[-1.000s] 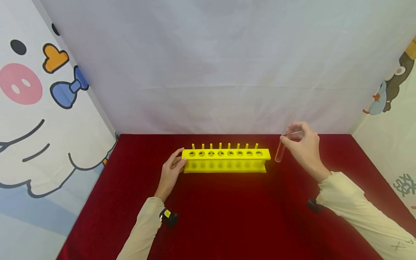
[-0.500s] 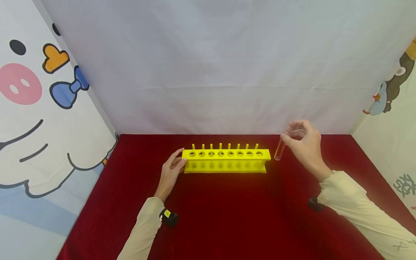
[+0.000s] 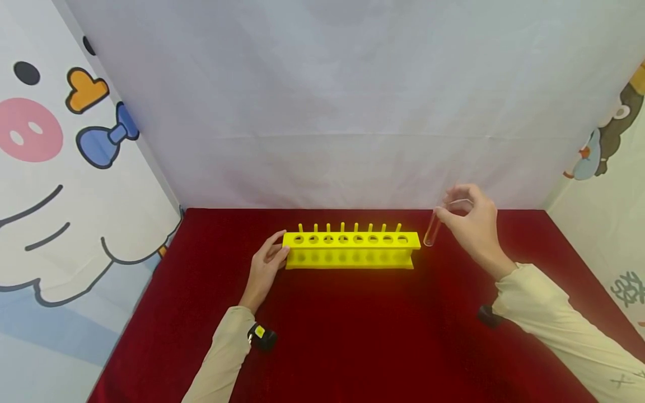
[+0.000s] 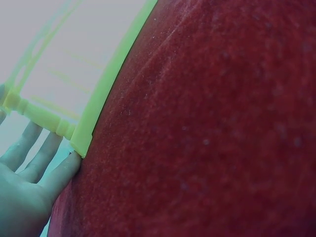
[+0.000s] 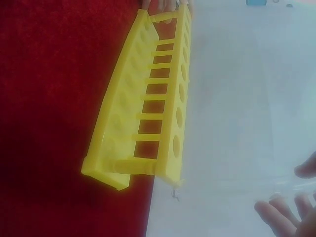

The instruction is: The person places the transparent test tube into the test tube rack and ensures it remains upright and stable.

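A yellow test tube rack [image 3: 347, 259] stands on the red cloth, its row of holes facing up and upright pegs along its back. My left hand [image 3: 263, 267] holds the rack's left end, thumb at the front of the top bar. In the left wrist view, fingers [image 4: 59, 175] rest against the end post and base. My right hand [image 3: 472, 226] pinches a clear glass test tube [image 3: 431, 228] between thumb and fingers. The tube is tilted, its rounded bottom just right of the rack and apart from it. Its upper part is faint against the pale backdrop.
The red cloth [image 3: 347, 336] covers the table. A pale curtain [image 3: 347, 112] hangs behind its far edge. Cartoon-printed panels stand at the left [image 3: 60, 224] and right [image 3: 604, 224]. Each wrist wears a small black camera.
My right hand has risen slightly, and the test tube's bottom has moved up and a little left, closer to the rack's right end. The left hand and the rack stay in place.
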`<state>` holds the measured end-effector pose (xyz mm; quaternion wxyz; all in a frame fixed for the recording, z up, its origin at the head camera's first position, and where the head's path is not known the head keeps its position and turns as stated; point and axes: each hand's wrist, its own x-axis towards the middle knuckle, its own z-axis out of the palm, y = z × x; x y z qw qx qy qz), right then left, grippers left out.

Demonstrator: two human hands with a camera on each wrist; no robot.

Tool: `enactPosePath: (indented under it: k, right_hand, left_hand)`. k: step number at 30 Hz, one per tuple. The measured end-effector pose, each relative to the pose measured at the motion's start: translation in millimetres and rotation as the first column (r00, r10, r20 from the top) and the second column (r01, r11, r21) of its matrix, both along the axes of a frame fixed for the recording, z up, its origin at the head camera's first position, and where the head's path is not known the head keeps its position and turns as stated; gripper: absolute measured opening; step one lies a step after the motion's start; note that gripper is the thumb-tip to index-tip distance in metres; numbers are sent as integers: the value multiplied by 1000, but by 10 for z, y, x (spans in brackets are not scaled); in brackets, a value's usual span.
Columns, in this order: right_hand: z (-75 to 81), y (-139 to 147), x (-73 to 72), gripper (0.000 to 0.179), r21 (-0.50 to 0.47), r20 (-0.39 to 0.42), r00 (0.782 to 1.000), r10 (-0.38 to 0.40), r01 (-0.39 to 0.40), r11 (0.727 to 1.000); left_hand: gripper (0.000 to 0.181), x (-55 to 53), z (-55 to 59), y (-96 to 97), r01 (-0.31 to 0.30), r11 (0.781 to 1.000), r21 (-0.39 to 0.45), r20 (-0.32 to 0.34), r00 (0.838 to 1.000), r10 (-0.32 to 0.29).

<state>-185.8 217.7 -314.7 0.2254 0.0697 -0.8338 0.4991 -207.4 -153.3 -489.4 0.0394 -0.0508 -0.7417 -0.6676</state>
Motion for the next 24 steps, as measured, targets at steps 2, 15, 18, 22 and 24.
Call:
enactPosePath:
  k: [2, 15, 18, 22, 24]
  right_hand:
    - [12, -7, 2, 27, 5, -1, 1000, -2, 2, 1000]
    - [18, -36, -38, 29, 11, 0, 999, 42, -42, 999]
    - [14, -43, -54, 31, 1, -1, 999, 55, -55, 999]
    - [19, -52, -63, 31, 2, -7, 998, 66, -66, 998]
    - [10, -51, -71, 31, 8, -6, 998, 65, -65, 998]
  left_hand:
    - [48, -4, -2, 0, -3, 1000, 3, 3, 1000, 3]
    - [46, -4, 9, 10, -10, 1000, 0, 9, 1000, 10]
    - [46, -2, 9, 9, -12, 1000, -3, 12, 1000, 12]
    - [48, 1, 5, 4, -16, 1000, -6, 14, 1000, 16]
    - [48, 5, 1, 3, -16, 1000, -7, 15, 1000, 16]
